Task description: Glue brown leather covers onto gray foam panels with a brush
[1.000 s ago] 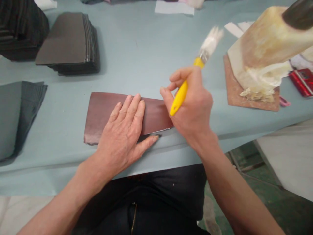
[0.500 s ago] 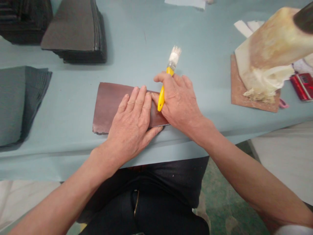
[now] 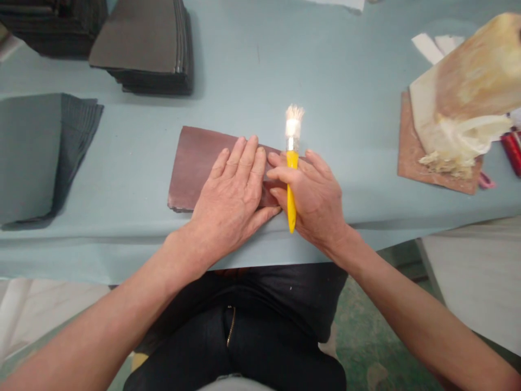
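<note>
A dark reddish-brown folded piece (image 3: 194,169), leather-like with a layered lower edge, lies near the table's front edge. My left hand (image 3: 230,198) rests flat on its middle, fingers stretched forward and thumb along the near edge. At its right end is my right hand (image 3: 319,198), holding a paintbrush (image 3: 292,187) with a yellow handle and pale, white-stained bristles. The brush points away from me, bristles up. Fingertips of that same hand touch the brown piece beside my left hand. The right end of the piece is hidden under my right hand.
Stacks of dark sheets (image 3: 138,38) stand at the back left, with fanned grey-green sheets (image 3: 28,157) nearer. On the right, a stained pale container (image 3: 459,87) lies tilted over a brown board (image 3: 409,146), glue-like residue at its mouth. A red object (image 3: 513,149) sits beyond.
My right hand has turned, and the brush now stands more upright in view, its handle nearer me. Its fingers have come closer to my left hand. The whole view has shifted slightly.
</note>
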